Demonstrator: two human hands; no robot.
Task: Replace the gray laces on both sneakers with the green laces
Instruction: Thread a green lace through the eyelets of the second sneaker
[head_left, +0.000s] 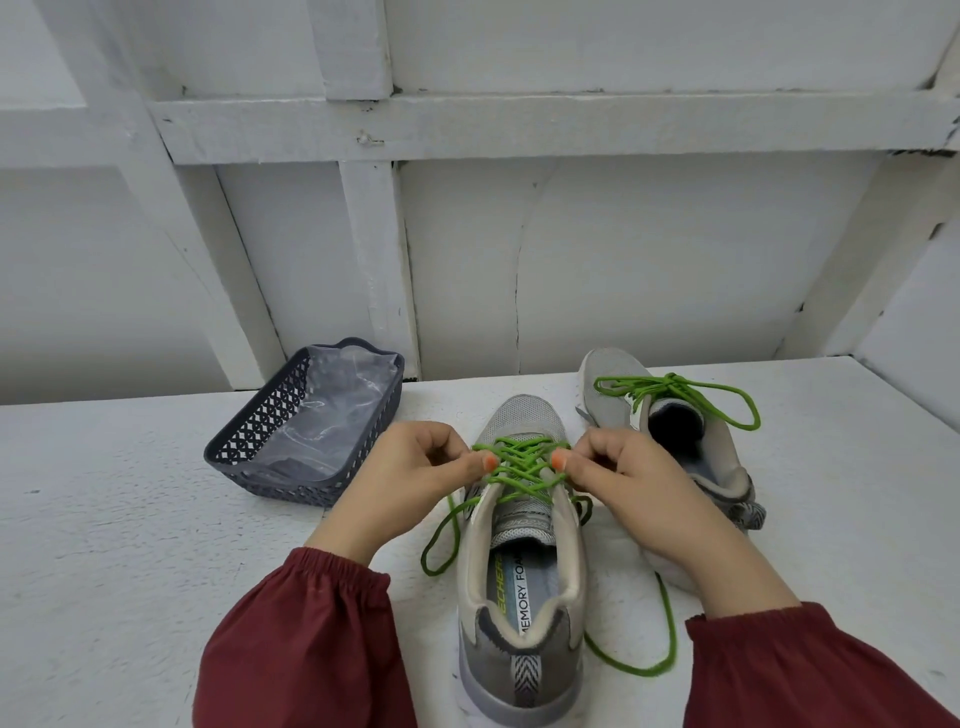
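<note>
A grey sneaker (522, 613) stands in front of me, heel towards me, with a green lace (519, 470) crossed through its eyelets. My left hand (415, 475) pinches the lace at the left side of the lacing. On the right side my right hand (631, 480) pinches it too. Loose green lace ends trail down both sides of the shoe onto the table. A second grey sneaker (623, 400) lies behind my right hand, its green lace (685, 395) tied in a bow.
A dark blue lattice basket (249, 441) lined with clear plastic sits at the left rear of the white table (130, 519). A white panelled wall rises just behind the table.
</note>
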